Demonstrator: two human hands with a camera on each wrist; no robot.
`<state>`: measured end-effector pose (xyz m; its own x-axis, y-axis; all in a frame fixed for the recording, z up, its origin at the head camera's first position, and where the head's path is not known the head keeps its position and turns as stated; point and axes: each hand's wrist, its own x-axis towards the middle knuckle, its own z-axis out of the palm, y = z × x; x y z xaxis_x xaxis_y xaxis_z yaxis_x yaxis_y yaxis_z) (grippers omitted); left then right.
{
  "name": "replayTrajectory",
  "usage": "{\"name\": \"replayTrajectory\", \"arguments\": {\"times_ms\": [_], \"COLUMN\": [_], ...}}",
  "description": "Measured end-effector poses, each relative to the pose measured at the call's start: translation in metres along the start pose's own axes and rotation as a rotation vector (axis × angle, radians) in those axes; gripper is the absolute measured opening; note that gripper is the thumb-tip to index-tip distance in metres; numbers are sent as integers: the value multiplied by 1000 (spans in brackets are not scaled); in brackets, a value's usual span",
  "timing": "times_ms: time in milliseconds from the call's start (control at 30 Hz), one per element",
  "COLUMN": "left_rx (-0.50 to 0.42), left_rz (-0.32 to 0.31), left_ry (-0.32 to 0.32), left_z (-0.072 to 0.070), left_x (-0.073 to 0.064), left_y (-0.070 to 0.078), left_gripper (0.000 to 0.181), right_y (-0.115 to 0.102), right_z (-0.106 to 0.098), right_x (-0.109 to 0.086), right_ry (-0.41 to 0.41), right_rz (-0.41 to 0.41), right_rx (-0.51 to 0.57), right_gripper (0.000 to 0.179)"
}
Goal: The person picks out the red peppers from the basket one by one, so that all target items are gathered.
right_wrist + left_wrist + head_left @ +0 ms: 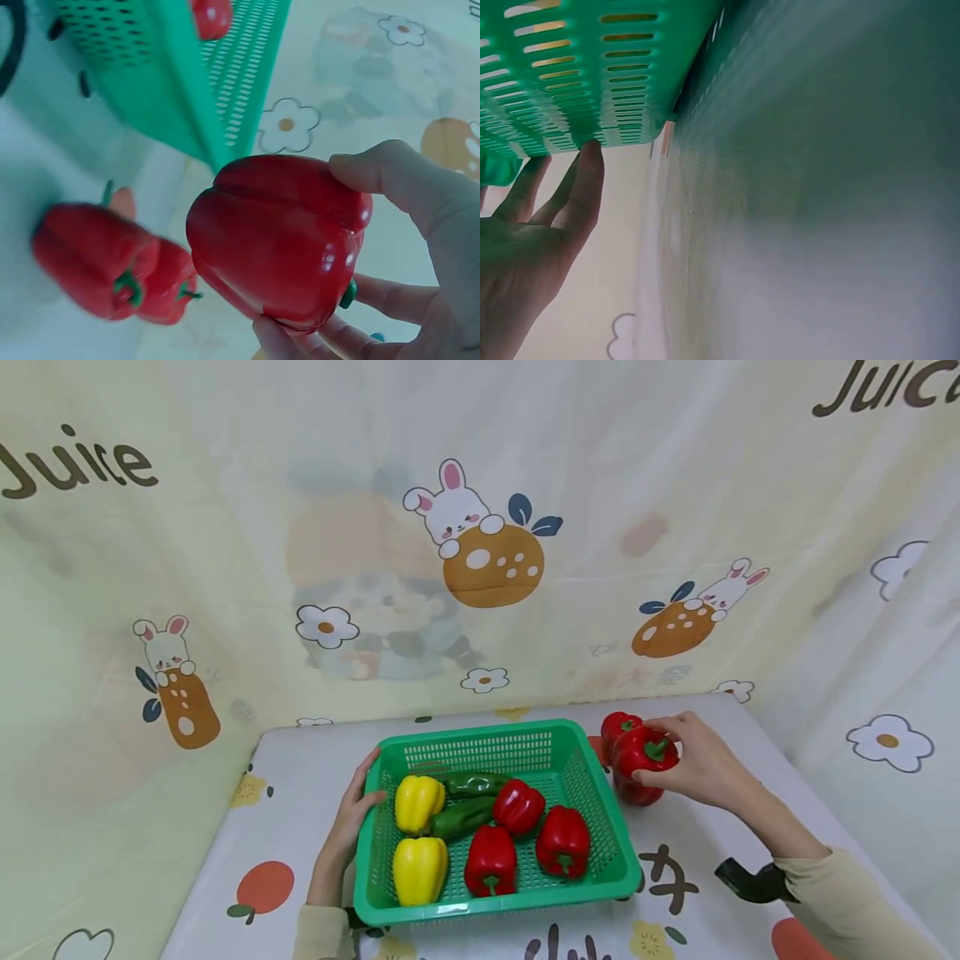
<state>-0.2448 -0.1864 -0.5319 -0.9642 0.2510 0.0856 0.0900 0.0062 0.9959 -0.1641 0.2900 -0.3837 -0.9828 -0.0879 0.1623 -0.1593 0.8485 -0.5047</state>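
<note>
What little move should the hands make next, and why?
Maybe the right hand should move its red pepper left, over the bare far-right corner of the green basket. It grips that pepper raised above the table, the left hand holds the basket, and three other red peppers already lie inside.

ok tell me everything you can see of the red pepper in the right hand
The red pepper is glossy, blocky and lobed with a short green stem. It looks whole; real or artificial is unclear. Thumb and fingers of the right hand hold its sides, stem end toward the head camera, apparently off the table, right of the green basket.
</note>
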Motion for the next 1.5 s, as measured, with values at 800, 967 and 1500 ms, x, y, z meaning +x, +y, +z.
{"name": "replayTrajectory", "arguments": {"times_ms": [800,967,1500], "left_rx": [18,7,17], "left_rz": [-3,-7,7], "left_ry": [3,-1,-2], "left_z": [-1,-1,-1], "left_x": [0,0,0], "left_y": [-2,-2,-1], "left_gripper": [67,67,67], "right_y": [38,40,44], "right_z": [17,23,41], "right_x": [-30,-32,-43], "right_ry": [14,-5,-63], "right_rz": [-8,6,14], "right_rx": [-3,1,-12], "right_gripper": [71,70,70]}}
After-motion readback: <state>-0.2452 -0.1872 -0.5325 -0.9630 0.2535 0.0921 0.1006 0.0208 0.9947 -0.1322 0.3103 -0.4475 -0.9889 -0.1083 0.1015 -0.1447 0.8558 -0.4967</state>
